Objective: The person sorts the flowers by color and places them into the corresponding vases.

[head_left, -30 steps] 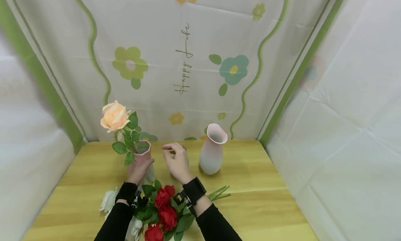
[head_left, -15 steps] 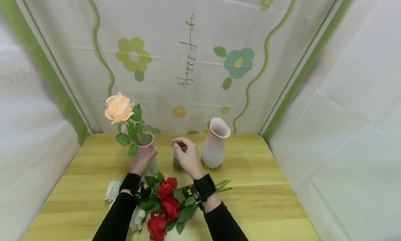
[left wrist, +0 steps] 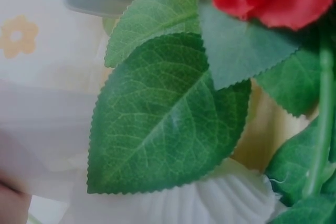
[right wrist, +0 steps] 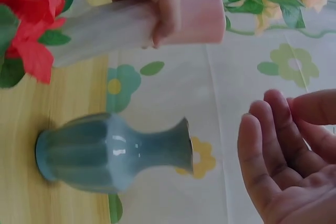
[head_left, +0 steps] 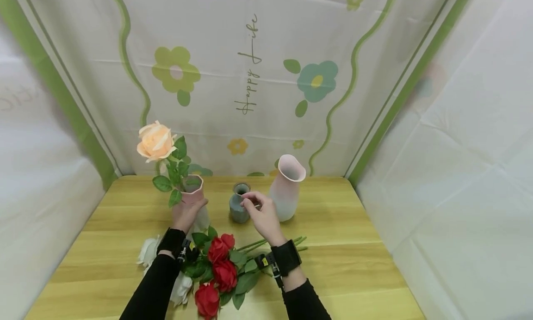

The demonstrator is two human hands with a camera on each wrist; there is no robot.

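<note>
My left hand (head_left: 184,213) grips a pink-and-white vase (head_left: 193,196) near its upper part, fingers wrapped round it. From this vase rises a peach rose (head_left: 156,142) with green leaves, leaning left. My right hand (head_left: 263,216) hovers just right of a small blue-grey vase (head_left: 238,210); its fingers are loosely bent, the thumb close to the index finger, nothing visible between them. In the right wrist view the glossy blue-grey vase (right wrist: 105,153) stands on the table, apart from the right hand (right wrist: 294,166). The left wrist view is mostly filled by a leaf (left wrist: 163,119).
Red roses (head_left: 225,274) lie in front of the vases, their stems pointing right. White roses (head_left: 181,290) lie by the left forearm. A taller pink-to-white vase (head_left: 285,197) stands behind my right hand. A flower-printed cloth (head_left: 208,102) hangs behind the wooden table (head_left: 341,255).
My right hand has moved right, away from the left vase and past the small blue-grey vase, which now shows. My left hand keeps its grip on the vase. The head view has shifted slightly.
</note>
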